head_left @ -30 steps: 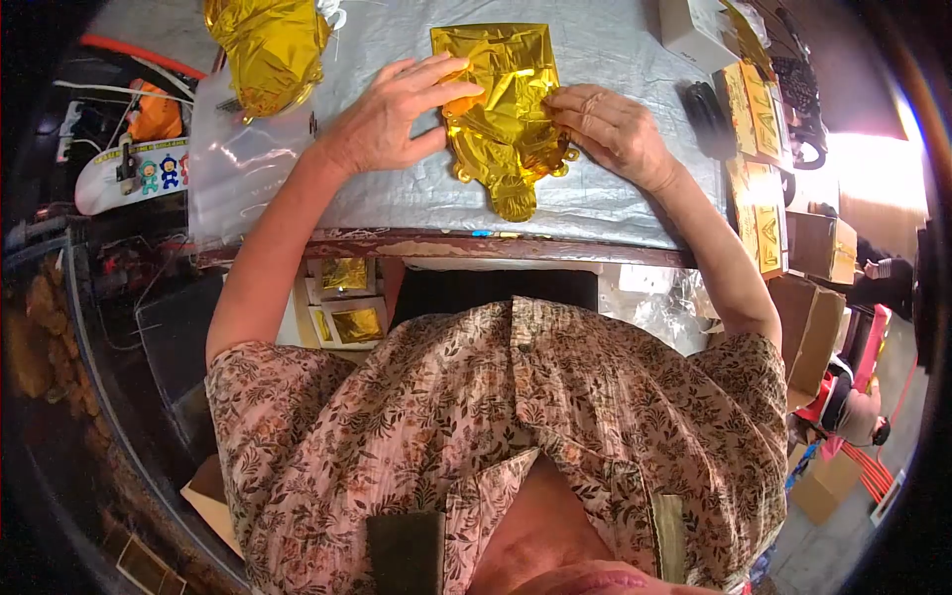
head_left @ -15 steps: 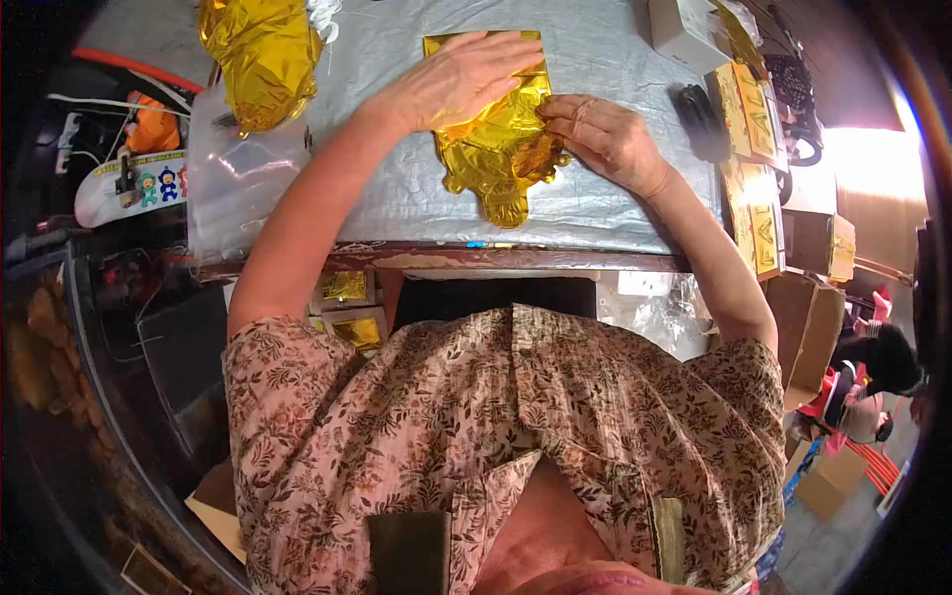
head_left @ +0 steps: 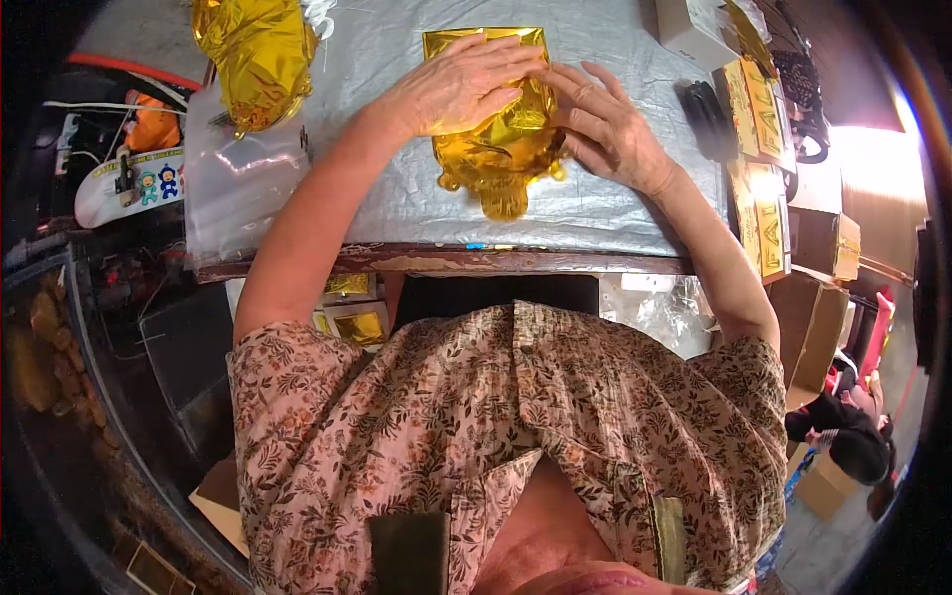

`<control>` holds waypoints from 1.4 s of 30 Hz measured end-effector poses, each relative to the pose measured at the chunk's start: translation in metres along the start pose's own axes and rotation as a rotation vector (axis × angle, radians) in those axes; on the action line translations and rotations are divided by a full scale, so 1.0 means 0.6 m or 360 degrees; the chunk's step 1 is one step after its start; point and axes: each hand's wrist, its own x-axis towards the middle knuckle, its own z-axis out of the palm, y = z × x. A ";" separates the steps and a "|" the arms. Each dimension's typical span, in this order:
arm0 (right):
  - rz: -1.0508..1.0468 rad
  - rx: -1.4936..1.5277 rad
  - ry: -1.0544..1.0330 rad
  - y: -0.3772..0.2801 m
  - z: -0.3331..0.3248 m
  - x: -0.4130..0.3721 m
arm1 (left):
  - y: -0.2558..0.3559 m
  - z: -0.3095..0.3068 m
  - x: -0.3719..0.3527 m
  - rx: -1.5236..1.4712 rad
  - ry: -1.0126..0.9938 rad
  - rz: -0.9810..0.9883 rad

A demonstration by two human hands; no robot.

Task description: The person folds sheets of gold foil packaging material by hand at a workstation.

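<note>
A shiny gold foil piece lies on the grey-covered table, its square upper part partly hidden by my hands and its lobed lower edge toward me. On its upper left part my left hand rests flat, palm down, with the fingers stretched to the right. My right hand is at the foil's right edge, fingers spread and slightly bent, with the fingertips near those of my left hand. Neither hand grips the foil.
Crumpled gold foil lies at the table's upper left, above a clear plastic sheet. Yellow boxes, a black object and a white box line the right side. Another person is at the far right.
My right hand has let go of the foil's right edge; its fingers have spread and moved up. My left hand stays on the foil, which looks flatter. The person at the right has moved lower.
</note>
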 end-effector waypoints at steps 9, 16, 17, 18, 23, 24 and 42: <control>0.0054 0.0062 -0.0077 0.012 0.004 0.001 | 0.003 -0.004 0.002 -0.0139 0.0068 -0.0097; -0.0059 0.0041 -0.0228 0.022 0.000 0.009 | 0.005 -0.012 0.005 -0.0240 0.0002 -0.0133; -0.0067 0.0053 -0.0227 0.023 0.001 0.009 | 0.003 -0.013 0.005 -0.0237 0.0003 -0.0137; -0.0072 0.0054 -0.0227 0.023 0.002 0.010 | 0.001 -0.013 0.006 -0.0241 0.0042 -0.0076; -0.0069 0.0012 -0.0231 0.026 0.006 0.006 | -0.017 -0.047 0.040 -0.0500 -0.0113 -0.0245; -0.0071 0.0013 -0.0233 0.025 0.005 0.006 | -0.022 -0.062 0.054 -0.0561 -0.0147 -0.0274; -0.0196 0.0004 -0.0181 0.014 0.003 0.019 | -0.088 0.008 0.073 -0.0631 0.0345 0.0202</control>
